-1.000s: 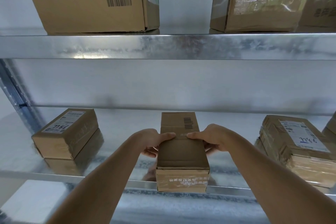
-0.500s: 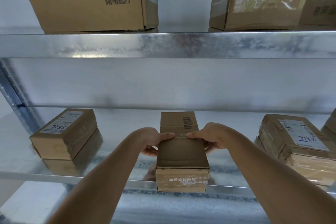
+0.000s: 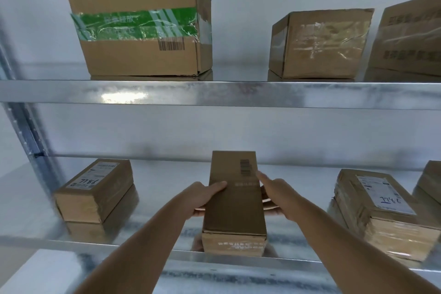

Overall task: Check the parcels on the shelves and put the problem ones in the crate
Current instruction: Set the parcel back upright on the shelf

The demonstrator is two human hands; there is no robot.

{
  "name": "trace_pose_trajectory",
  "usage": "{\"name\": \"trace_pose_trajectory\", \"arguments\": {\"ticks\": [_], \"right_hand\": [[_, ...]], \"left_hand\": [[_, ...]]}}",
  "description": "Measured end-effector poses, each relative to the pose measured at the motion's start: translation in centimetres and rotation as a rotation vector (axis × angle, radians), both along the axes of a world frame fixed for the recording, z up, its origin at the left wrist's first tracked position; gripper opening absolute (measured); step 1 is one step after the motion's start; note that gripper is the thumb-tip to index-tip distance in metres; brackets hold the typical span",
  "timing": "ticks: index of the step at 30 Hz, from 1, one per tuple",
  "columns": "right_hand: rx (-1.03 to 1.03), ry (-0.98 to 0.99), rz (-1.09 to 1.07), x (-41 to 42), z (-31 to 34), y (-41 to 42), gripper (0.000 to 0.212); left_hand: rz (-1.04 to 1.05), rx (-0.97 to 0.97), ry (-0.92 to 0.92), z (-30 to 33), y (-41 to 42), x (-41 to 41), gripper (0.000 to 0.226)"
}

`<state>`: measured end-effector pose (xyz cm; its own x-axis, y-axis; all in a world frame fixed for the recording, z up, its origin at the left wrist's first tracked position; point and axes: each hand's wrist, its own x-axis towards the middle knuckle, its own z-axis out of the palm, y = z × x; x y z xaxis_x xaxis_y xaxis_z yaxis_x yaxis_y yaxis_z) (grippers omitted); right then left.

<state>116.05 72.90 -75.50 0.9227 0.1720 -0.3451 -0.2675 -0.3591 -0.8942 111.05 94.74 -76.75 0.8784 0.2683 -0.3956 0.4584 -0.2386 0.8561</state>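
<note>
Both hands are on the narrow parcel (image 3: 235, 200) at the front edge of the lower shelf (image 3: 167, 198), but the grip is loosening compared with a moment ago. The left hand (image 3: 202, 198) is clasping the parcel's left side, thumb laid over the top face. The right hand (image 3: 274, 194), which was curled over the top a second ago, now has its forefinger out straight along the right edge, beside the barcode; whether the other fingers hold the far side I cannot tell. The parcel sits flat, end flush with the shelf's front lip, between the labelled box (image 3: 95, 188) toward the left edge and the taped stack (image 3: 379, 207) toward the right.

The view has tipped upward too: the upper shelf (image 3: 214, 93) now shows its green-taped carton (image 3: 140, 26) and a plain carton (image 3: 319, 43) in full. My read is that this parcel passes and stays put, and the check is heading for the upper row. No crate is in view.
</note>
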Motion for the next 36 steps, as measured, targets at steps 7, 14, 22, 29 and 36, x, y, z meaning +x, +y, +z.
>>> {"name": "trace_pose_trajectory", "arguments": {"ticks": [7, 14, 22, 29, 36], "right_hand": [[0.271, -0.001, -0.180, 0.4, 2.1, -1.5, 0.052], [0.288, -0.025, -0.123, -0.2, 1.4, -2.7, 0.038], [0.180, -0.051, 0.019, -0.5, 2.7, -3.3, 0.023], [0.148, 0.038, 0.098, 0.5, 8.3, -4.5, 0.060], [-0.148, 0.006, 0.283, 0.2, 13.8, -2.7, 0.069]], "left_hand": [[0.096, -0.281, -0.160, 2.6, -0.4, -0.8, 0.071], [0.166, -0.401, -0.242, 1.8, -1.0, -2.0, 0.054], [0.150, -0.409, -0.261, 2.8, -0.9, -2.7, 0.052], [0.070, -0.282, -0.173, 8.0, 0.9, -2.1, 0.080], [-0.155, -0.028, 0.092, 13.7, 0.9, -1.3, 0.084]]}}
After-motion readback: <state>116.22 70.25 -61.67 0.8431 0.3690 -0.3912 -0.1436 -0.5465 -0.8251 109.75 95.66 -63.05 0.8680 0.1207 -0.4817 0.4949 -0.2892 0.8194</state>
